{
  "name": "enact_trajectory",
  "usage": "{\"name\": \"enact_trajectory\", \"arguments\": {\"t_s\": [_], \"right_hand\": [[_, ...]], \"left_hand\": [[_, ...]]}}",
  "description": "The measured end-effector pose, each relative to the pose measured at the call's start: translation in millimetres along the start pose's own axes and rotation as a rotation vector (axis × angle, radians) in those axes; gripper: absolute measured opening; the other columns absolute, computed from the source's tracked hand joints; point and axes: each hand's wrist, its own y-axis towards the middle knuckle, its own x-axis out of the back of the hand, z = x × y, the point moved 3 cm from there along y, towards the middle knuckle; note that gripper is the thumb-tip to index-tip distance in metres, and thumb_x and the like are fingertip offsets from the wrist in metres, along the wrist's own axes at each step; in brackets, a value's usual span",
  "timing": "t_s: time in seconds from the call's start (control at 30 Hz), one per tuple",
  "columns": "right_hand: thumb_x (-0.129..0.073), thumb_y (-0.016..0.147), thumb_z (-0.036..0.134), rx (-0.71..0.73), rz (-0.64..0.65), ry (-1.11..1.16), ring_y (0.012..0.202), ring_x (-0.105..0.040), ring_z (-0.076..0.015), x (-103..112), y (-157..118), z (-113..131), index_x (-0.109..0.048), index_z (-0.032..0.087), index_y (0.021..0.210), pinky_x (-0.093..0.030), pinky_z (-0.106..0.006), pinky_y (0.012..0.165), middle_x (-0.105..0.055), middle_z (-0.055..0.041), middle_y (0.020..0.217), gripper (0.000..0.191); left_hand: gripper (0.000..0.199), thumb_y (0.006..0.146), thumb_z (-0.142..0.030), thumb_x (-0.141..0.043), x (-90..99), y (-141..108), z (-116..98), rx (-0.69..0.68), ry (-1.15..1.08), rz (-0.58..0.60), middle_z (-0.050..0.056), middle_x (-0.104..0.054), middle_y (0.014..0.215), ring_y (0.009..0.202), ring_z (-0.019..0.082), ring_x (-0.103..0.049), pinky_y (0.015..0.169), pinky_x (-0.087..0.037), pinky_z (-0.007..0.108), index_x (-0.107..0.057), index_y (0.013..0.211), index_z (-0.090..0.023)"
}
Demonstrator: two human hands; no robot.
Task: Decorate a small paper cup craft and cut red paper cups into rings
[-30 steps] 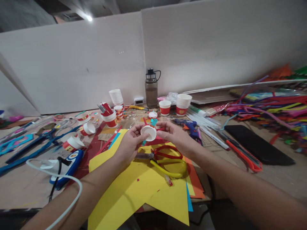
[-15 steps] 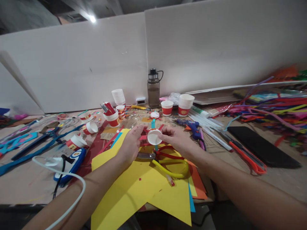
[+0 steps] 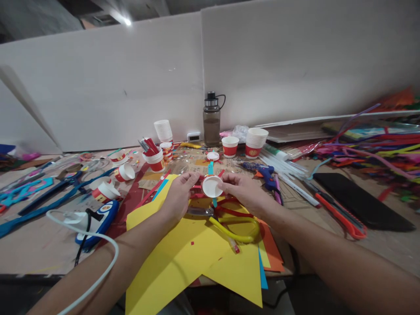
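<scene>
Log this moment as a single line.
right hand: holding round white piece | left hand: fingers at piece's left edge | scissors: on yellow paper | water bottle: upright near wall | glue gun: right of hands

This looks like a craft workshop: a cluttered counter (image 3: 29, 258) carries a blue glue gun (image 3: 266, 173), yellow-and-red-handled scissors (image 3: 243, 236), bright fuzzy pipe cleaners (image 3: 367, 153), yellow paper sheets (image 3: 164, 262) and stacked red-and-white paper cups (image 3: 256, 143).

Dim, grayish indoor light, one ceiling lamp glaring upper left, faint soft shadows on the yellow paper (image 3: 170, 258), wide-angle stretch at edges, right-side strips (image 3: 377, 151) smeary, fine detail soft.
</scene>
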Motion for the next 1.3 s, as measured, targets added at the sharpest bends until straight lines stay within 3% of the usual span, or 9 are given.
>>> {"name": "enact_trajectory", "arguments": {"t_s": [0.47,1.3], "right_hand": [[-0.064,0.070,0.035,0.021,-0.022,-0.037,0.065,-0.053,-0.0122,-0.3,-2.5,4.3,-0.064,0.017,0.077,-0.042,-0.025,0.061,-0.063,-0.0005,0.073,0.020],[-0.062,0.072,0.035,0.048,-0.029,-0.056,0.065,-0.052,-0.0124,1.2,-1.8,4.3,-0.064,0.016,0.080,-0.041,-0.025,0.060,-0.063,-0.0017,0.075,0.020]], "left_hand": [[0.027,0.073,-0.039,-0.067,-0.5,-1.2,-0.7,-0.028,0.102,-0.004,0.002,-0.063,0.070,0.064,0.010,-0.058,0.062,-0.047,0.022,-0.062,0.076,-0.013],[0.024,0.072,-0.035,-0.069,-3.2,-3.6,-3.4,0.025,-0.009,0.019,0.004,-0.067,0.074,0.064,0.011,-0.060,0.065,-0.048,0.025,-0.065,0.078,-0.012]]}}
